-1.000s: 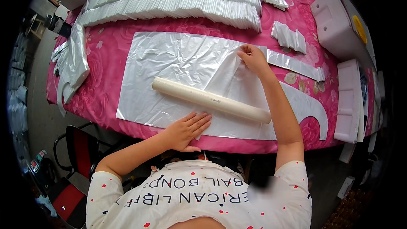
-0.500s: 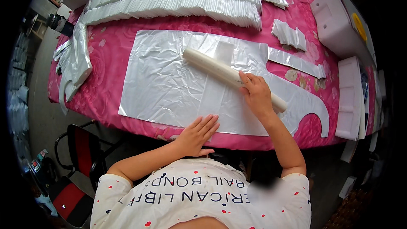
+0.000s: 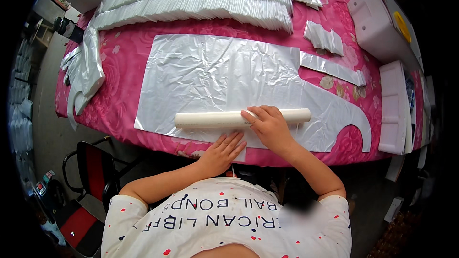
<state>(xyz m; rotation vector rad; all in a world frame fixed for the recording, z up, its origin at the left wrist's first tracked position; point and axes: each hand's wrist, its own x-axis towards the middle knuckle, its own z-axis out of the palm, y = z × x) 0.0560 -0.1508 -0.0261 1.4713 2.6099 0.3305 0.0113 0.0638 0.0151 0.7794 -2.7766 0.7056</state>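
A crinkled, translucent white plastic apron (image 3: 191, 76) lies spread over the table, its curved, cut-out end at the right. Across its near half rests a long white plastic pipe (image 3: 210, 119), almost parallel to the table's front edge. My right hand (image 3: 270, 126) grips the pipe right of its middle, the thumb toward its near side and the fingers over its top. My left hand (image 3: 222, 152) presses flat on the apron's near edge, just short of the pipe, holding nothing. A pale strip (image 3: 241, 156) shows beside its fingers.
Long rows of folded white plastic (image 3: 201, 7) fill the far side. A small folded stack (image 3: 322, 38) and a flat strip (image 3: 330, 68) lie at right, near white foam boxes (image 3: 370, 24). Loose plastic (image 3: 88, 76) hangs over the left edge. A red-black chair (image 3: 93, 167) stands at lower left.
My right hand has drawn the pipe toward me and turned it from a slant to nearly level. The pale band across the apron's middle no longer shows. My left hand has barely moved.
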